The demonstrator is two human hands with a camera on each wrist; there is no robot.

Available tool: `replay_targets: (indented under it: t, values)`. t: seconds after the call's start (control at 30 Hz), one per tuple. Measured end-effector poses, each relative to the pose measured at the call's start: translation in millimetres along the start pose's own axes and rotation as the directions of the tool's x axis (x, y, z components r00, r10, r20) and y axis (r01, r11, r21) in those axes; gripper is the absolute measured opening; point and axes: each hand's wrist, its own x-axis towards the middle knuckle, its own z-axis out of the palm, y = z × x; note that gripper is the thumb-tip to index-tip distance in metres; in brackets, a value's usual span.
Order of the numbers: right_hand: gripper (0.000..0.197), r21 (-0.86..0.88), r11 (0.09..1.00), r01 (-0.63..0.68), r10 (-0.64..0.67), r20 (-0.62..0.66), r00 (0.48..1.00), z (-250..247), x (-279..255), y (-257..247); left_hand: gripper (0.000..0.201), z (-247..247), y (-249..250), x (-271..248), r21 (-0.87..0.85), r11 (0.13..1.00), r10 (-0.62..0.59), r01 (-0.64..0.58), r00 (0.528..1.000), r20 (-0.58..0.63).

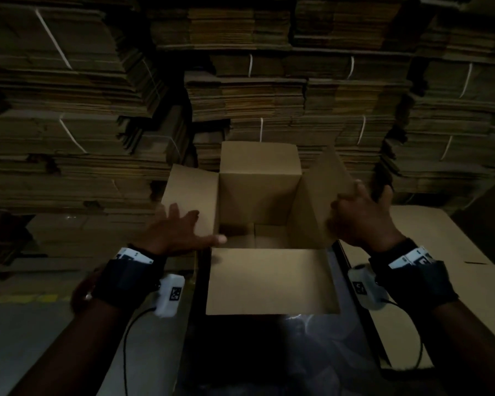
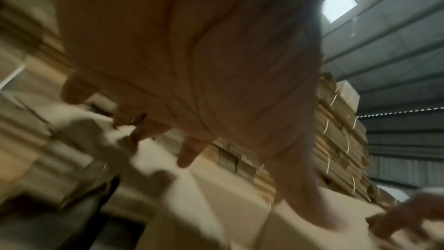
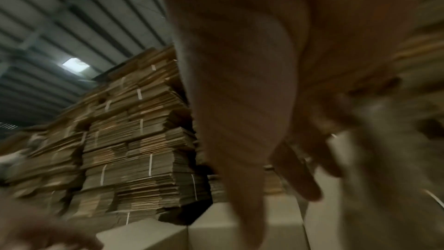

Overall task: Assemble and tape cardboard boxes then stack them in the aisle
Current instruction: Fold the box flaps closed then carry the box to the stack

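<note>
Cardboard, plain brown: an open-topped box (image 1: 263,195) standing upright at the centre of the head view, all four top flaps spread, the nearest flap (image 1: 269,281) folded out flat toward the body. Resting apparently on a dark bench (image 1: 269,352), though the base is hidden. Inside, bottom flaps visible folded in; whether taped cannot be told.

Left hand (image 1: 180,232) spread wide with straight fingers, hovering at or just touching the left flap (image 1: 189,190), gripping nothing. Right hand (image 1: 360,218) at the lower edge of the right flap (image 1: 326,178), fingers raised and loosely bent; blurred, so a pinch on the flap cannot be confirmed. Both wrist views smeared by motion, showing only palms (image 2: 192,54) and fingers (image 3: 240,121) extended toward pale cardboard.

Judged step: box erected, top flaps being handled, likely about to be folded shut. Next move probably calls for pressing the two side flaps inward together, then the far and near flaps over them, holding the seam level for tape. No tape or dispenser seen anywhere.

Beside the box on the right, a flat sheet of brown cardboard (image 1: 440,252). Beyond, tall bundles of flattened brown cartons (image 1: 240,95) tied with white strapping, walling the whole background. Grey floor (image 1: 26,338) with a yellow line at lower left. Overhead, a corrugated metal roof (image 3: 60,16) with a bright skylight (image 2: 338,5). Dim light throughout.
</note>
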Motion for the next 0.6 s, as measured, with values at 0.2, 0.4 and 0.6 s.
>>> replay_targets:
  t: [0.2,0.4,0.6]
  values:
    - [0.156,0.407,0.902,-0.143,-0.139,0.588,0.796,45.4,5.6,-1.5,0.159,47.6,3.4,17.1,-0.103,0.991,0.101,-0.091,0.99,0.099]
    - [0.128,0.683,0.728,-0.063,-0.061,0.156,0.986,95.2,-6.9,-28.8,0.125,95.9,3.2,24.7,-0.409,0.868,0.205,-0.282,0.953,-0.221]
    - [0.125,0.522,0.844,-0.122,-0.041,0.29,0.956,83.9,1.6,-25.4,0.114,123.1,16.1,26.7,-0.451,0.841,0.149,-0.299,0.929,-0.338]
